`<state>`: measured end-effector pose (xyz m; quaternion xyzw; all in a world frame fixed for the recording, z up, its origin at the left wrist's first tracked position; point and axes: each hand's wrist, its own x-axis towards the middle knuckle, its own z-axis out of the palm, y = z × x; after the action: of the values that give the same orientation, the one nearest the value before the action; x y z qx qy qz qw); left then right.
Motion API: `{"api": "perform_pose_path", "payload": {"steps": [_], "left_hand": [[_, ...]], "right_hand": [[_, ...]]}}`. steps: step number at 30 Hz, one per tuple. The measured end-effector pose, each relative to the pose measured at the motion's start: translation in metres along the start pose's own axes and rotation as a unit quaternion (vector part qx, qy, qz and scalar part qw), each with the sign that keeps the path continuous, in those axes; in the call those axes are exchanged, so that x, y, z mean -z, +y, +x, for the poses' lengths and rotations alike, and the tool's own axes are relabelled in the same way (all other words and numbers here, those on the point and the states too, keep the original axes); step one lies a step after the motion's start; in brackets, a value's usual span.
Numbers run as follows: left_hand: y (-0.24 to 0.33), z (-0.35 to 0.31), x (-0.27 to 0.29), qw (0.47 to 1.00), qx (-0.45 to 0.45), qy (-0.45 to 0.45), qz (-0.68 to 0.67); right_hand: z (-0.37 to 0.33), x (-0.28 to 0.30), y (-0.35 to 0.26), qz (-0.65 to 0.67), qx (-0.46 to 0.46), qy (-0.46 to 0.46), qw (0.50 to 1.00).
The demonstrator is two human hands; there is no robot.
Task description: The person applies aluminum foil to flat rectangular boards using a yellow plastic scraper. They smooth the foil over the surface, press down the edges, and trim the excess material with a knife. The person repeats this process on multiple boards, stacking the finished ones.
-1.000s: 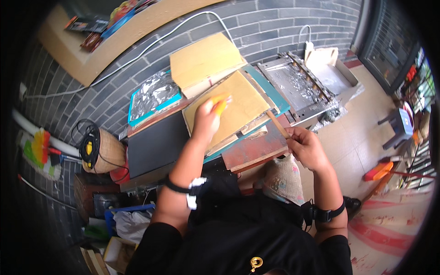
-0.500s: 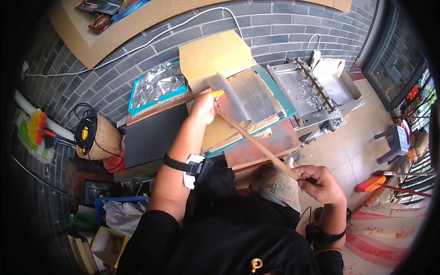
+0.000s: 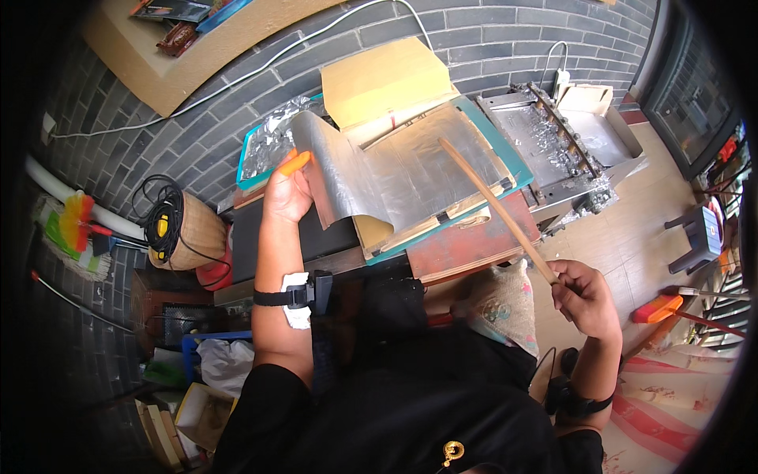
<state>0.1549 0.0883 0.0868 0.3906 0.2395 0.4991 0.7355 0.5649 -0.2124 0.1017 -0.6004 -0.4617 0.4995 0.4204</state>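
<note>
My left hand [image 3: 289, 193], an orange cover [image 3: 295, 163] on one fingertip, is closed at the left edge of a grey, shiny sheet [image 3: 339, 170]. The sheet is lifted and curls leftward off a thick stack of sheets [image 3: 446, 162] with a silvery grey top. A long, flat wooden stick [image 3: 497, 209] is gripped by its near end in my right hand [image 3: 586, 299]. Its far tip hovers over or touches the stack's top; I cannot tell which. Behind the stack, a yellowish board [image 3: 387, 79] stands raised.
A teal-edged tray of crumpled foil [image 3: 272, 142] lies left of the stack. To its right is a metal tray with a bar [image 3: 545, 134] and silvery scraps. A reddish board [image 3: 474, 245] and a cloth bag [image 3: 505, 304] lie nearer me. A basket with black cable [image 3: 185, 229] stands left.
My left hand has moved left and drawn the grey sheet's edge with it, uncovering more of the stack. The stick's tip has swung right, away from my left hand.
</note>
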Motion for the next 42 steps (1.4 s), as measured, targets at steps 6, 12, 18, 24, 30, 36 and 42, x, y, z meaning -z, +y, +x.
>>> {"api": "perform_pose_path", "payload": {"steps": [6,12,18,24,30,36,42], "left_hand": [[0.014,-0.019,0.029,0.999,-0.039,0.021,-0.029],[0.034,-0.037,0.051,0.996,-0.063,0.031,-0.047],[0.060,-0.058,0.059,0.994,-0.095,-0.006,-0.050],[0.071,-0.070,0.060,0.994,-0.106,-0.021,-0.031],[0.076,-0.070,0.034,0.994,-0.090,-0.053,0.029],[0.079,-0.067,-0.040,0.972,-0.013,-0.105,0.210],[0.083,-0.079,-0.107,0.914,0.061,-0.249,0.315]], "right_hand": [[0.007,-0.012,0.000,-0.007,-0.003,-0.024,1.000],[0.014,-0.017,0.001,-0.040,-0.004,-0.056,0.998],[0.024,-0.023,0.003,-0.042,0.001,-0.071,0.997],[0.039,-0.044,-0.005,-0.036,-0.003,-0.084,0.996],[0.062,-0.070,-0.021,-0.010,0.112,-0.025,0.993],[0.086,-0.071,-0.099,-0.070,0.229,-0.052,0.969],[0.115,-0.085,-0.160,-0.096,0.381,-0.243,0.887]]}}
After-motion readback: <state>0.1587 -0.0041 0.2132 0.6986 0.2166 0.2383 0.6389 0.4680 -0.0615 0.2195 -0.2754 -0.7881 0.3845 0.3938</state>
